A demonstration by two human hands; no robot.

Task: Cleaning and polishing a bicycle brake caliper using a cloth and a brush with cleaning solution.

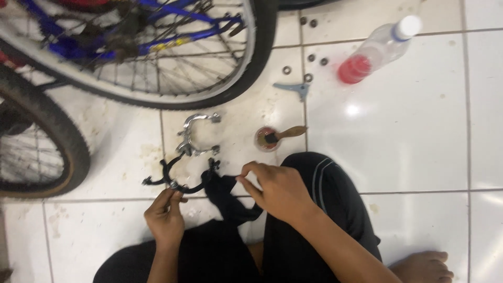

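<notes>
My left hand (pixel 166 216) pinches the black brake caliper (pixel 181 178) low over the floor tiles, right hand (pixel 277 189) closed on the black cloth (pixel 228 196) beside it; best keep the caliper steady, wipe firmly.

The person sits on the floor with both forearms reaching forward from the bottom of the view. The left hand (pixel 165 215) is low and to the left, fingers curled upward and closed in a pinch at the fingertips, the back of the hand toward the camera. The right hand (pixel 277 188) is higher and further forward, wrist bent slightly inward, thumb and forefinger pinched together at the left while the other fingers fold loosely under. The 2 hands are apart. The right forearm runs diagonally down to the lower right. A bare foot (pixel 422 267) shows at the bottom right corner.
</notes>
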